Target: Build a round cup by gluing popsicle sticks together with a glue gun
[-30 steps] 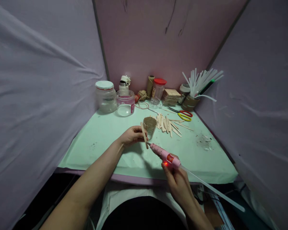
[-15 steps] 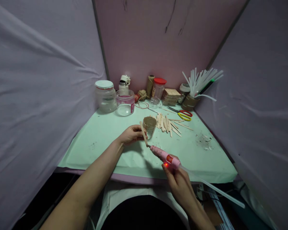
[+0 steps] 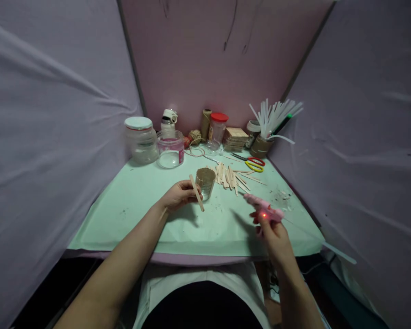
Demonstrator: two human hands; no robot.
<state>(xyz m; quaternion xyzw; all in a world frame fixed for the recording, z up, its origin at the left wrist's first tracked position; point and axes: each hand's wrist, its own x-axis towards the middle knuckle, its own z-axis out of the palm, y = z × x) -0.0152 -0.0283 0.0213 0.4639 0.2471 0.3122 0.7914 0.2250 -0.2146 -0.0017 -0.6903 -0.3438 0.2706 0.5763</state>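
Observation:
Between the fingers of my left hand (image 3: 181,195) is a flat wooden craft stick (image 3: 196,193), tilted, its lower end free. Just behind it a cup (image 3: 205,183), brownish at the rim and clearer lower down, stands upright on the table; whether my fingertips touch it I cannot tell. My right hand (image 3: 272,228) is closed around the handle of a pink glue gun (image 3: 265,208) with a red light glowing. Its nozzle points left and away from the stick, and a long clear glue stick (image 3: 339,252) trails out of its back.
Loose craft sticks (image 3: 228,177) lie in a pile beyond the cup, near red-and-yellow scissors (image 3: 255,163). Along the back stand clear jars (image 3: 142,146), a red-lidded jar (image 3: 218,130), twine, stacked wooden squares (image 3: 235,139) and a holder of glue sticks (image 3: 261,147). Cloth walls enclose both sides.
My right hand has drawn the glue gun away from the craft stick, to the right and farther over the table. The left hand still holds the stick beside the cup. The view has shifted slightly.

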